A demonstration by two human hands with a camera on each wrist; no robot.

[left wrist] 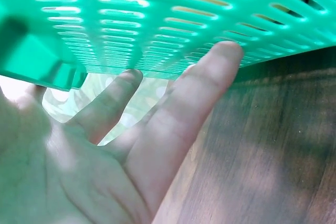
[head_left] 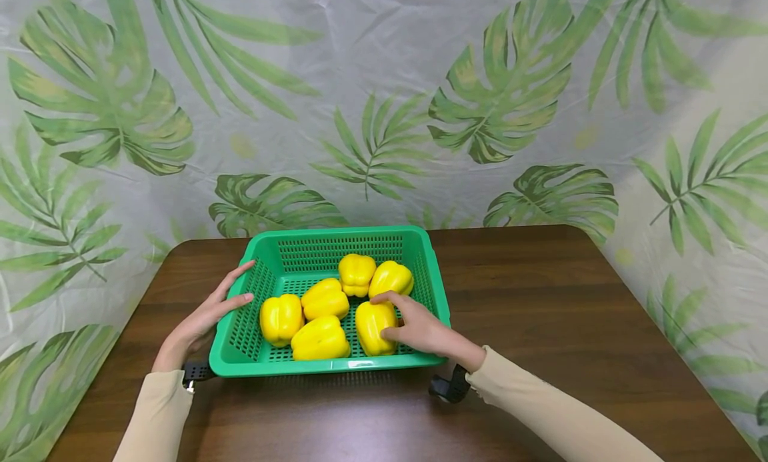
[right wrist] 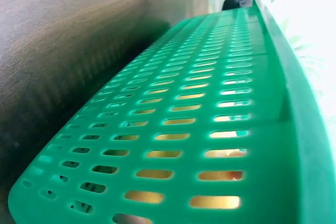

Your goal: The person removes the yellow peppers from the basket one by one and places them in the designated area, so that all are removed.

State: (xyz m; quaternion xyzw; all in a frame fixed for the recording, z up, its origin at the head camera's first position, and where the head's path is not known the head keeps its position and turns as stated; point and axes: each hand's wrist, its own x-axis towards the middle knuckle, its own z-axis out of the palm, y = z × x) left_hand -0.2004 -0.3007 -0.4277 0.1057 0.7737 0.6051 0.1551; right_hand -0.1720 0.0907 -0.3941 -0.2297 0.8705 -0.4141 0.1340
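A green plastic basket (head_left: 441, 302) with slotted walls holds several yellow bell peppers (head_left: 321, 339). At the basket's left side is my left hand (head_left: 207, 319), its thumb and a finger reaching over the rim. In the left wrist view, straight fingers (left wrist: 178, 114) of that hand lie along the outside of the slotted wall. Over the basket's right front, my right hand (head_left: 417, 325) grips the nearest right bell pepper (head_left: 370, 329), thumb at its near side and fingers at its far end. The right wrist view shows the basket's outer front wall (right wrist: 173, 121); the right hand is hidden there.
The basket stands on a dark brown wooden table (head_left: 528, 302) with rounded far corners. A leaf-printed cloth (head_left: 384, 102) hangs behind the table. Black wrist mounts (head_left: 450, 387) sit close to the basket's front edge.
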